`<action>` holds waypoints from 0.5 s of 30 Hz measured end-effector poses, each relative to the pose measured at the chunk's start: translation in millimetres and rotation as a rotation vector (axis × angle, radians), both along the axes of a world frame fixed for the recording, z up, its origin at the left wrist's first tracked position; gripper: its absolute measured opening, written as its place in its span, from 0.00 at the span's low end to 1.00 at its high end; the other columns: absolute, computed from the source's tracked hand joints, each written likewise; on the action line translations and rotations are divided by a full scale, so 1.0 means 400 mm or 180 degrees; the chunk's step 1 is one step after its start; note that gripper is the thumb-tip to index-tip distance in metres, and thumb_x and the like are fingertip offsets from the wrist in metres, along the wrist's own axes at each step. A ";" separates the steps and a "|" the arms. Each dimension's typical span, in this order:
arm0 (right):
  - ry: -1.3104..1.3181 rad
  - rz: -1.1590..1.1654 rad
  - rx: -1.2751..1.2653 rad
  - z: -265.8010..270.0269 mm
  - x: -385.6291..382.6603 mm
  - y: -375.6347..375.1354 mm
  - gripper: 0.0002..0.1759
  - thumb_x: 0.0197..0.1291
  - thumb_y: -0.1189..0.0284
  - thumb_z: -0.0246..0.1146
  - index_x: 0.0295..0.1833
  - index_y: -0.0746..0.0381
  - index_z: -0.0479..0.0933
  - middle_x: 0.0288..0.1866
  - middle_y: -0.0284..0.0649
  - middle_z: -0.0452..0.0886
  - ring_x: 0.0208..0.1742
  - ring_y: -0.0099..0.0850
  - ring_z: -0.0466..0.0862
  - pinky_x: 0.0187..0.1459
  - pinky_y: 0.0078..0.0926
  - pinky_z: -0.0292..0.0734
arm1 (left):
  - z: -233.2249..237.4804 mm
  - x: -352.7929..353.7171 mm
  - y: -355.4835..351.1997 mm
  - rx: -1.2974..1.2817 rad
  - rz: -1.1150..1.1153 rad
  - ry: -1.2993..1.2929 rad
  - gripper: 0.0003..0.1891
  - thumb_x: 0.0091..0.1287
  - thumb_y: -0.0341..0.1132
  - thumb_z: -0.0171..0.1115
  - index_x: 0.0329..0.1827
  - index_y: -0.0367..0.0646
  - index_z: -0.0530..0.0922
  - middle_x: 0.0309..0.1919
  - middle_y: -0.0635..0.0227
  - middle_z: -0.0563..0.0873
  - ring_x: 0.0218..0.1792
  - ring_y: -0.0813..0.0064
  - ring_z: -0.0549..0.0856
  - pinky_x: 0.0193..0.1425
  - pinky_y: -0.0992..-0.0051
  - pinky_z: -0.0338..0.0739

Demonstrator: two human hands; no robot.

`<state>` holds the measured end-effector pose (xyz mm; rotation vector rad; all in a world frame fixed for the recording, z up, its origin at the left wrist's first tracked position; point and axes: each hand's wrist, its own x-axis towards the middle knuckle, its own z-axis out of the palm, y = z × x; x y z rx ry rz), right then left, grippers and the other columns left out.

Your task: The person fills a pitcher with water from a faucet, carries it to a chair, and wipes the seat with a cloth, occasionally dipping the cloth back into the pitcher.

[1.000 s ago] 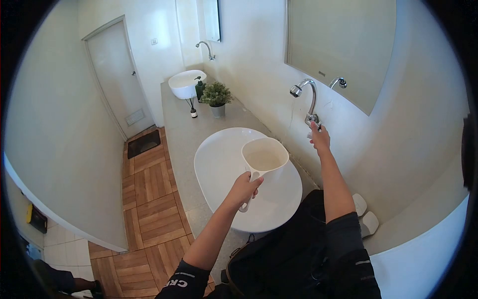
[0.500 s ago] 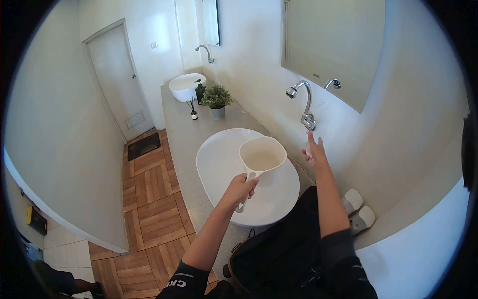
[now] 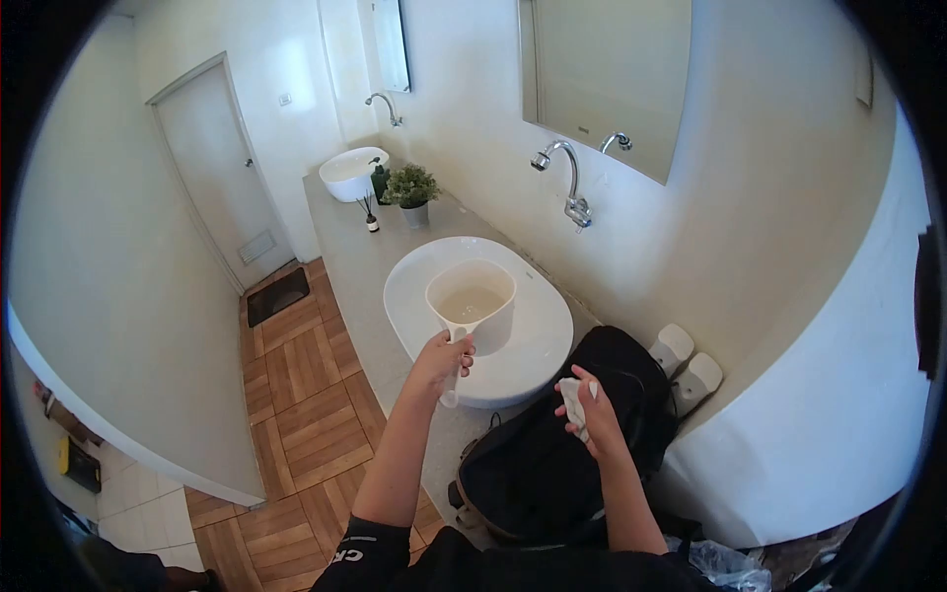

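My left hand [image 3: 442, 365] is wrapped round the handle of a white water dipper [image 3: 503, 318], held over the near white basin [image 3: 402, 296]. Some water shows inside the dipper. My right hand [image 3: 596, 419] is closed on a crumpled white cloth or tissue [image 3: 574, 407], above a black backpack [image 3: 533, 464] on the counter. On the wall behind the basin is a curved chrome faucet [image 3: 572, 187]; no stream of water can be seen from it.
Along the grey counter [image 3: 345, 247] stand a potted plant [image 3: 412, 192], a reed diffuser [image 3: 372, 222], a dark pump bottle [image 3: 380, 183] and a second basin [image 3: 350, 178]. Two white dispensers [image 3: 686, 365] stand by the right wall. A mirror [image 3: 612, 79] hangs above the faucet.
My right hand has drawn back from below the faucet toward me, over the backpack. The dipper is still in my left hand, and the view has shifted to the right.
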<state>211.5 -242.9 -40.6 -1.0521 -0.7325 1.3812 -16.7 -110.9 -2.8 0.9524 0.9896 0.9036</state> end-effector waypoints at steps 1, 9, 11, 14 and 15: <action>0.0010 -0.0018 -0.0008 0.004 -0.004 -0.039 0.30 0.67 0.60 0.54 0.69 0.59 0.55 0.49 0.40 0.75 0.34 0.24 0.77 0.22 0.14 0.67 | 0.009 -0.009 -0.014 0.0055 0.0029 0.0088 0.07 0.63 0.31 0.58 0.37 0.40 0.69 0.23 0.72 0.74 0.18 0.84 0.71 0.20 0.81 0.66; -0.0328 0.0079 -0.0266 0.015 -0.005 -0.297 0.25 0.61 0.73 0.58 0.63 0.58 0.59 0.50 0.43 0.74 0.38 0.28 0.80 0.28 0.19 0.74 | 0.075 -0.104 -0.176 0.0228 -0.0164 0.0162 0.05 0.66 0.31 0.55 0.39 0.41 0.69 0.22 0.74 0.71 0.17 0.85 0.69 0.20 0.81 0.64; -0.0342 -0.0046 -0.0385 0.010 -0.001 -0.342 0.23 0.60 0.77 0.56 0.60 0.58 0.59 0.50 0.44 0.74 0.39 0.30 0.81 0.29 0.20 0.76 | 0.096 -0.125 -0.232 0.0240 -0.0227 0.0291 0.05 0.67 0.32 0.54 0.39 0.42 0.68 0.22 0.75 0.71 0.17 0.86 0.68 0.20 0.82 0.64; -0.0202 -0.0338 -0.0404 0.002 0.000 -0.390 0.21 0.56 0.84 0.48 0.54 0.58 0.54 0.52 0.48 0.71 0.44 0.38 0.82 0.36 0.31 0.83 | 0.094 -0.165 -0.305 0.0227 -0.0514 0.0242 0.05 0.68 0.32 0.53 0.39 0.42 0.68 0.22 0.75 0.70 0.17 0.86 0.68 0.20 0.82 0.63; -0.0210 -0.0340 -0.0416 -0.001 -0.003 -0.401 0.21 0.56 0.84 0.48 0.54 0.58 0.54 0.52 0.48 0.71 0.44 0.38 0.82 0.36 0.31 0.83 | 0.095 -0.174 -0.335 0.0215 -0.0516 0.0234 0.05 0.68 0.32 0.53 0.39 0.42 0.68 0.22 0.75 0.70 0.17 0.86 0.68 0.20 0.82 0.63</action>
